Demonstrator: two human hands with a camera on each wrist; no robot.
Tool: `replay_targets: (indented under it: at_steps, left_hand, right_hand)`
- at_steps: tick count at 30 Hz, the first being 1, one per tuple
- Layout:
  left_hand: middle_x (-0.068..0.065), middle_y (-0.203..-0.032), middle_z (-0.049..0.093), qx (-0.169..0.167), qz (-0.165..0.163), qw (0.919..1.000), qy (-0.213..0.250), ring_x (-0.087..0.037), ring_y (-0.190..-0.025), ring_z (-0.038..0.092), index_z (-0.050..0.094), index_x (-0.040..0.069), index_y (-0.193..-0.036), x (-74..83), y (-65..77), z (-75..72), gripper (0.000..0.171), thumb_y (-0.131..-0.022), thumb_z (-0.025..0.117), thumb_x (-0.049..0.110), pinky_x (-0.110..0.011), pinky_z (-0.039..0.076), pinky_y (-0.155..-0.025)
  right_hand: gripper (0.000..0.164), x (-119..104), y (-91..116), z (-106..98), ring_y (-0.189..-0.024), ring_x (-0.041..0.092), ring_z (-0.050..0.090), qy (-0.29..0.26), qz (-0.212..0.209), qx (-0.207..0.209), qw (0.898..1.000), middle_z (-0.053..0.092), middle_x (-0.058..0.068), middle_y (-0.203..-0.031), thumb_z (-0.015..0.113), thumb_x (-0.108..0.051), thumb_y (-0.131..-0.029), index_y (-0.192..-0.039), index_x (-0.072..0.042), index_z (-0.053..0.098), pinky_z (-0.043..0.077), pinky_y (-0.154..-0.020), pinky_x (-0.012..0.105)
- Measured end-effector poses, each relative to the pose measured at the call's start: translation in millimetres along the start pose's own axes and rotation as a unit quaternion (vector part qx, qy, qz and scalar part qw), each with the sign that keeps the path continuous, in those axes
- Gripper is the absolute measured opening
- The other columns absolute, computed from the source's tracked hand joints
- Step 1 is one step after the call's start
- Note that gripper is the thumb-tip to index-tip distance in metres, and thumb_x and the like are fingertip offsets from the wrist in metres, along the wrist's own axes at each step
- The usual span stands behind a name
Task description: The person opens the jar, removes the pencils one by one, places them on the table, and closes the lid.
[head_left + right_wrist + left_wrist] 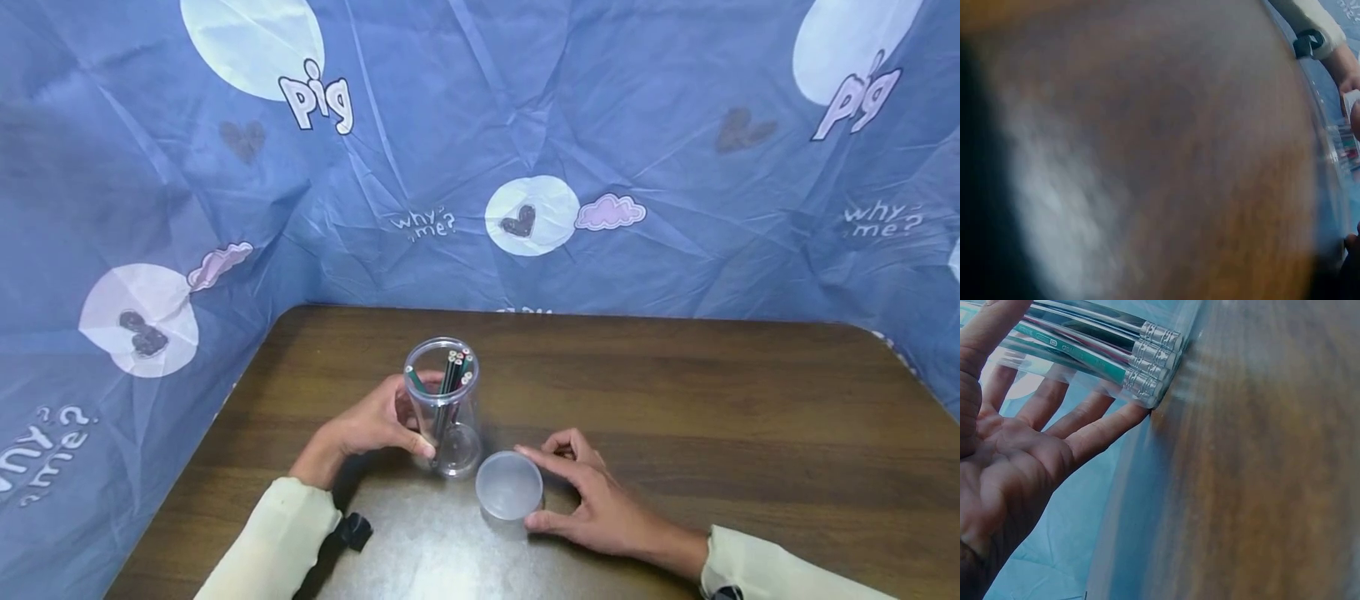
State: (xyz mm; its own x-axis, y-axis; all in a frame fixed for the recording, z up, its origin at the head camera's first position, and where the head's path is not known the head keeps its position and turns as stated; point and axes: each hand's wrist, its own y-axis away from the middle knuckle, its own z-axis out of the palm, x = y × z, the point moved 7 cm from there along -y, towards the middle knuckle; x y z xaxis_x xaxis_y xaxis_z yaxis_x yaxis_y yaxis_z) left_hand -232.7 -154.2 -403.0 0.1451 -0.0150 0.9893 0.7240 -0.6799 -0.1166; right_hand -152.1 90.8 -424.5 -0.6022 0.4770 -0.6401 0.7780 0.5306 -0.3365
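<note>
A clear plastic jar [459, 450] without a cover stands upright on the table, left of the middle. Several pencils [450, 375] lean inside it, their metal-banded ends [1154, 362] at the bottom in the left wrist view. My left hand [375, 421] grips the jar from the left, thumb in front and fingers behind. To the right of the jar is a round, translucent lid [510, 486]. Thumb and index finger of my right hand [592, 500] hold its right edge. In the right wrist view the right hand's grip is hidden.
A brown wood-grain table [720, 400] lies beneath everything. Blue printed cloth [450, 150] hangs around its back and left sides. Light glares on the table's front part. A blurred table surface [1166, 156] fills most of the right wrist view.
</note>
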Motion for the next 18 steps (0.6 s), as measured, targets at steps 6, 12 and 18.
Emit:
replay_targets:
  at_steps: [6, 12, 18]
  left_hand:
    - [-0.04, -0.126, 0.054, -0.001, 0.003, 1.0, 0.003, -0.023, -0.108, 0.065, 0.039, -0.013, -0.141, 0.1, -0.2, 1.2, 0.09, -0.063, 0.084, -0.011, -0.043, 0.055, -0.091]
    - [-0.036, -0.125, 0.057, -0.003, 0.008, 1.0, -0.002, -0.024, -0.108, 0.065, 0.042, -0.011, -0.14, 0.9, -0.8, 0.0, 0.087, -0.064, 0.085, -0.012, -0.044, 0.056, -0.09]
    - [-0.035, -0.125, 0.058, -0.002, 0.003, 1.0, -0.004, -0.024, -0.108, 0.065, 0.043, -0.01, -0.14, -0.4, -1.4, 0.0, 0.088, -0.063, 0.085, -0.012, -0.044, 0.056, -0.09]
  right_hand:
    - [0.073, -1.5, 1.7, 4.9, -0.109, 0.018, 0.043, 0.035, -0.009, -0.014, 0.999, 0.044, -0.002, -0.123, 0.079, -0.057, -0.076, -0.141, -0.031, 0.058, 0.039, -0.089, 0.043]
    - [0.076, -3.4, 2.7, 7.4, -0.112, 0.019, 0.042, 0.07, -0.021, -0.028, 0.997, 0.045, 0.002, -0.127, 0.074, -0.065, -0.076, -0.141, -0.031, 0.057, 0.039, -0.091, 0.043]
    - [0.077, -5.4, 3.1, 11.2, -0.115, 0.016, 0.041, 0.108, -0.054, -0.037, 0.992, 0.044, 0.002, -0.125, 0.071, -0.069, -0.077, -0.141, -0.029, 0.058, 0.037, -0.093, 0.043]
